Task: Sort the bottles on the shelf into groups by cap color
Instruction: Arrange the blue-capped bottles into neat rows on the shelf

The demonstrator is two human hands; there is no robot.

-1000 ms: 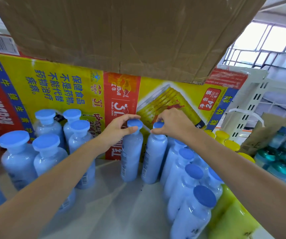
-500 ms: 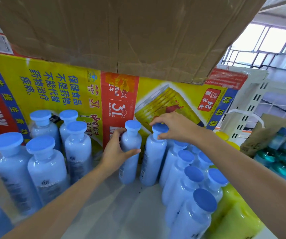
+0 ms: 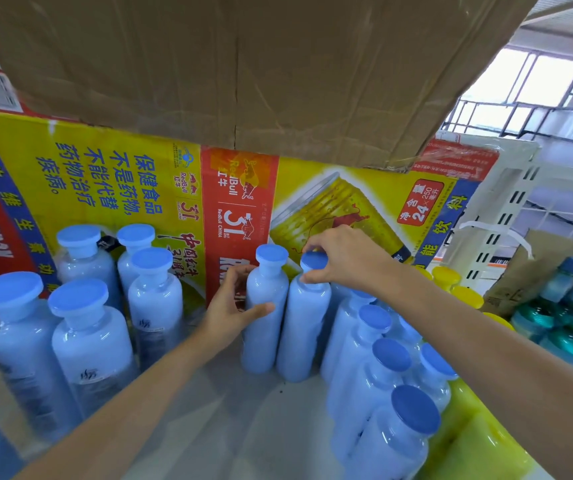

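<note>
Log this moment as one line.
left hand: grips centre-left bottle body | right hand: pinches centre-right bottle cap | both bottles upright, side by side on shelf

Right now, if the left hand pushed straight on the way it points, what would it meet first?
The left hand grips a blue-capped bottle. Pushed on, that would probably meet the printed carton right behind, though the gap is hard to judge.
</note>
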